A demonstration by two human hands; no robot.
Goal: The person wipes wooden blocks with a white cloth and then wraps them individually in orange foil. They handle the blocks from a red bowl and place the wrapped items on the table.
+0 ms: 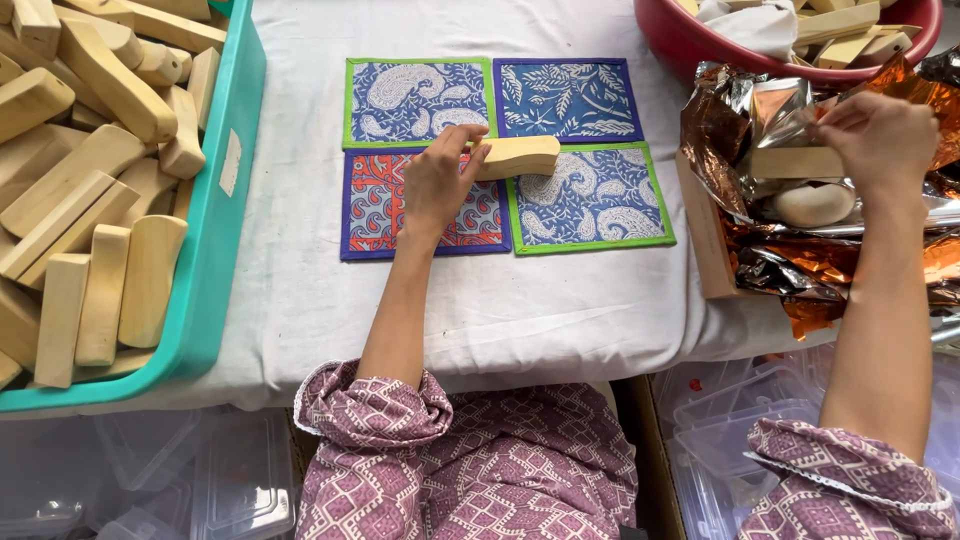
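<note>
We see four paisley and leaf-print mats, three blue-and-white, one red-orange; a teal tub of pale wooden blocks at left; copper-and-silver foil at right; mauve diamond-patterned sleeves.

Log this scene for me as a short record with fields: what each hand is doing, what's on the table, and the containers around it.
left hand: holds a wooden block over the patterned mats
right hand: pinches foil wrap, touching another wooden piece
mats: four printed cloth squares in a two-by-two grid, three blue, one red-orange
surface: table covered with white cloth
left container: teal bin heaped with wooden blocks
top right: red bowl with more blocks
below table: clear plastic boxes
</note>
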